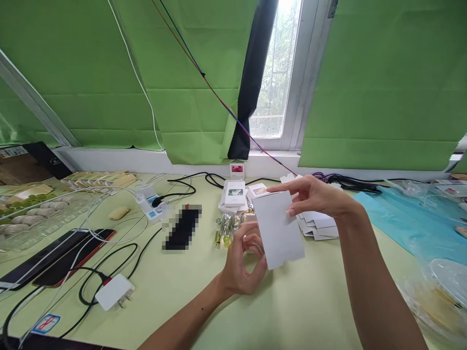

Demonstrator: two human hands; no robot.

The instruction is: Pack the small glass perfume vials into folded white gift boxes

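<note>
A white paper box (279, 231) is held up over the table, tilted, its plain side facing me. My left hand (246, 265) grips its lower left edge, thumb at the bottom corner and fingers curled behind. From the upper right, my right hand (314, 197) holds it, with a fingertip on the front face and other fingers along the top edge. Whether the box is folded out or flat, I cannot tell. Behind it lie more white boxes (319, 223), a stack of printed cards or boxes (235, 193) and several small shiny bottles (226, 224).
Phones (73, 260), a white charger (115, 291) and a power strip (149, 201) with tangled cables spread over the left side. An egg tray (44, 214) stands far left. Blue plastic sheeting (397, 218) and a clear container (443, 296) are on the right.
</note>
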